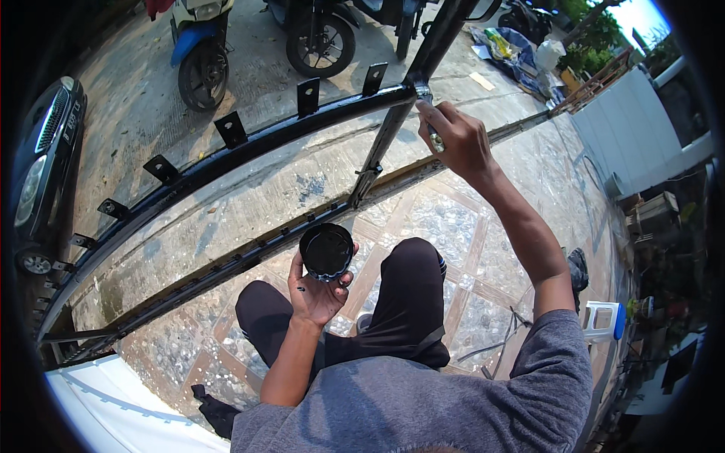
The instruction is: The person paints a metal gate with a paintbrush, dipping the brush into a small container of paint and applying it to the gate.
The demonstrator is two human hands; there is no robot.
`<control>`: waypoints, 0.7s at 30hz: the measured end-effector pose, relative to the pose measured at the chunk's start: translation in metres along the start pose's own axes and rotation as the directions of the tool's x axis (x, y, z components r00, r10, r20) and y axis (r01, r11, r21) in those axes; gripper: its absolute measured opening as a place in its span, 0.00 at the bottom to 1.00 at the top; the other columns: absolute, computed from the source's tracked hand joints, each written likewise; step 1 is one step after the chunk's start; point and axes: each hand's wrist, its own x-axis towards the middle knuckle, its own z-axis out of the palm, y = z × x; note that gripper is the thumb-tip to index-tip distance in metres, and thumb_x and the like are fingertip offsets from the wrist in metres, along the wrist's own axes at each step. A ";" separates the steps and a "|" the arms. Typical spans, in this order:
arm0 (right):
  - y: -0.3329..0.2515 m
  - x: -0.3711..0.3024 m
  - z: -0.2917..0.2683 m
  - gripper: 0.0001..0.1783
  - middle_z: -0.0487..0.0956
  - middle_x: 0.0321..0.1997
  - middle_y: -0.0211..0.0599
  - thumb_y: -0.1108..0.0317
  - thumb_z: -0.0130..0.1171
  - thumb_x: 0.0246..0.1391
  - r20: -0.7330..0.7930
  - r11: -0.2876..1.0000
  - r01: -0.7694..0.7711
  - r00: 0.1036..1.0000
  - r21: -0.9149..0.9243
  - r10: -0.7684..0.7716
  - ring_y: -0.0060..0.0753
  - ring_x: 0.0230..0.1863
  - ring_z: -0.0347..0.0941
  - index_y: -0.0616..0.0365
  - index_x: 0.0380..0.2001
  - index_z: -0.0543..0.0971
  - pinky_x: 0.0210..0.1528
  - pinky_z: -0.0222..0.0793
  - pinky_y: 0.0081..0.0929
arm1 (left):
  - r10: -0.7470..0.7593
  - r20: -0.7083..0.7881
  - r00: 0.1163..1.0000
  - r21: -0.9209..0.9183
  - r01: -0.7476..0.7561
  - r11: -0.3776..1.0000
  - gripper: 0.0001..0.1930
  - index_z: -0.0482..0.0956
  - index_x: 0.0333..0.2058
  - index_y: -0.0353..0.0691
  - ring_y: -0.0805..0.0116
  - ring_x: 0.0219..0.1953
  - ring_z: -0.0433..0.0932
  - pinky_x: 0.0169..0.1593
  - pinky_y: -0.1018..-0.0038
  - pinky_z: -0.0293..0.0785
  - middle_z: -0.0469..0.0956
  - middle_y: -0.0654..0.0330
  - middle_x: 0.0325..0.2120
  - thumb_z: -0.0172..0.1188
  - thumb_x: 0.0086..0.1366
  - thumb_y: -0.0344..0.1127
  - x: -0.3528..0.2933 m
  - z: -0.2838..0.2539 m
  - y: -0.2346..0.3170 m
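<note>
My left hand is wrapped round a small round cup of black paint, held upright above my knees. Dark spots of paint mark that palm. My right hand is closed on a paintbrush, its handle end showing below the fingers. The bristle end touches the metal frame where the long black rail meets an upright post; the fingers partly hide it. Glossy black covers the rail, and several flat tabs with holes stand along it. Below the joint, the post looks duller and greyer.
Beyond the rail stand several motorcycles, with a car at far left. A lower rail runs along the tiled floor's edge. A white and blue plastic stool stands at right. Black cloth lies at lower left.
</note>
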 end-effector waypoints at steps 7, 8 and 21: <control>0.010 0.037 -0.016 0.09 0.83 0.32 0.44 0.72 0.63 0.54 -0.217 0.962 -0.144 0.956 0.234 0.196 0.43 0.30 0.82 0.58 0.39 0.83 0.33 0.77 0.34 | 0.014 -0.011 1.000 0.011 -0.014 1.000 0.36 0.60 0.66 0.40 0.57 0.34 0.78 0.30 0.72 0.82 0.66 0.43 0.61 0.44 0.68 0.60 0.001 0.001 0.000; 0.011 0.043 -0.024 0.11 0.82 0.31 0.42 0.72 0.63 0.54 -0.290 0.977 -0.125 0.942 0.173 0.172 0.41 0.29 0.81 0.58 0.41 0.83 0.32 0.76 0.32 | 0.012 -0.008 1.000 0.011 -0.012 1.000 0.36 0.60 0.66 0.40 0.57 0.34 0.78 0.30 0.72 0.82 0.66 0.43 0.61 0.44 0.68 0.60 0.001 0.001 0.000; 0.008 0.057 -0.025 0.18 0.80 0.31 0.38 0.74 0.65 0.52 -0.413 0.989 -0.100 0.909 -0.104 0.049 0.34 0.25 0.78 0.54 0.49 0.81 0.27 0.75 0.28 | -0.013 -0.025 1.000 0.031 0.013 0.999 0.37 0.61 0.65 0.41 0.61 0.34 0.75 0.30 0.73 0.82 0.65 0.46 0.62 0.44 0.67 0.62 0.000 0.007 -0.009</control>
